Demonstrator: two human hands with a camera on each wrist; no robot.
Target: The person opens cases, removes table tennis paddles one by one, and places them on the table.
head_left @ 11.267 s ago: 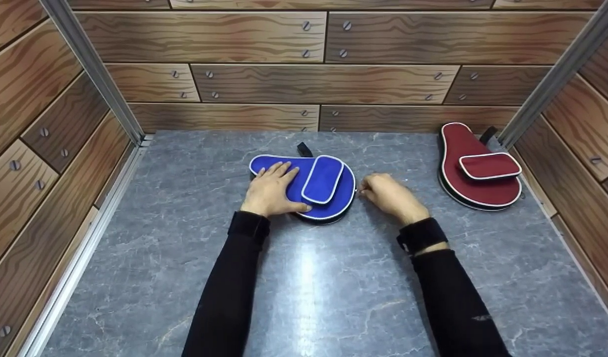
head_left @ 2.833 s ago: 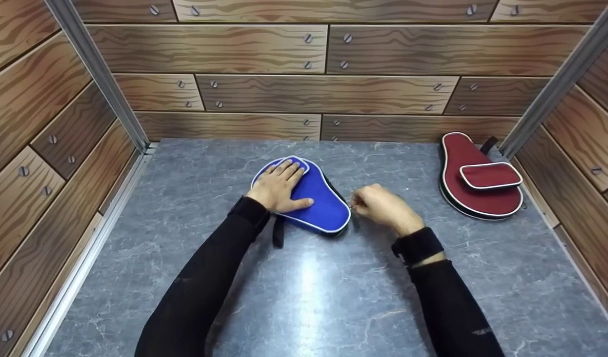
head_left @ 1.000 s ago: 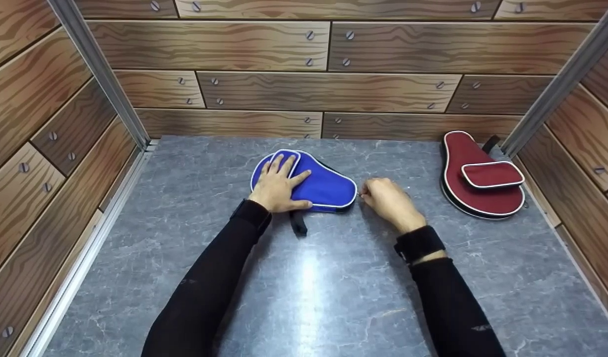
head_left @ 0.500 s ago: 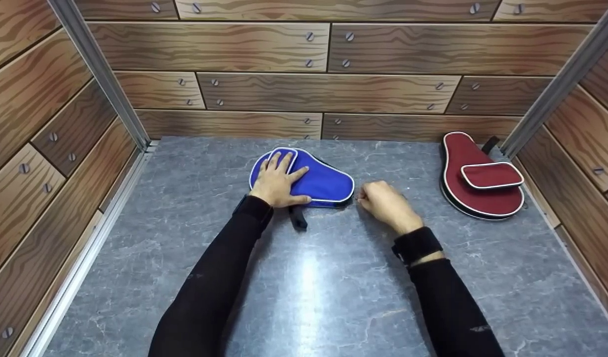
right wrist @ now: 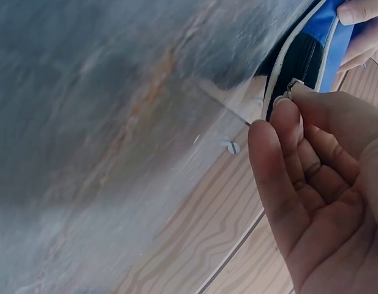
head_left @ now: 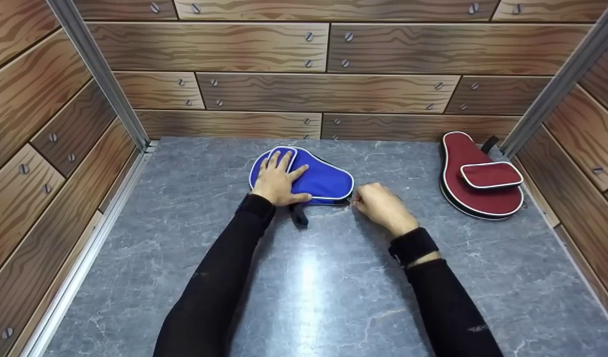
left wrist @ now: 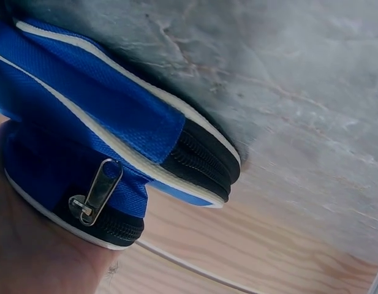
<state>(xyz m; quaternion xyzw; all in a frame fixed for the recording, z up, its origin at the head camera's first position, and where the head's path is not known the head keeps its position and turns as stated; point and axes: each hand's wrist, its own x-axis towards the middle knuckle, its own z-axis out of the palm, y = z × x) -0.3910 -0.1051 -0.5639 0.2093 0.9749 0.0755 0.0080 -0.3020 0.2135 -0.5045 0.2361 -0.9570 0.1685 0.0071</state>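
A blue table tennis bat case (head_left: 329, 181) with white piping lies flat, its narrow end to the right. My left hand (head_left: 276, 183) rests on its round end with fingers spread, partly over the small front pocket. In the left wrist view, that pocket (left wrist: 38, 165) shows its own metal zipper pull (left wrist: 103, 190). At the case's narrow end, my right hand (head_left: 381, 206) pinches the main zipper pull (right wrist: 293, 86) between thumb and index finger. Black zipper tape (left wrist: 198, 153) runs along the side wall, its teeth meshed in the left wrist view.
A dark red bat case (head_left: 482, 201) with a front pocket lies at the right, near the side wall. A black strap (head_left: 299, 216) sticks out from the blue case toward me. Wood-patterned panels (head_left: 264, 91) enclose the grey marbled tabletop (head_left: 185, 208).
The blue case has turned from round end right to narrow end right since the earliest frame. In the last half second my right hand has shifted slightly left, to the case's near right corner.
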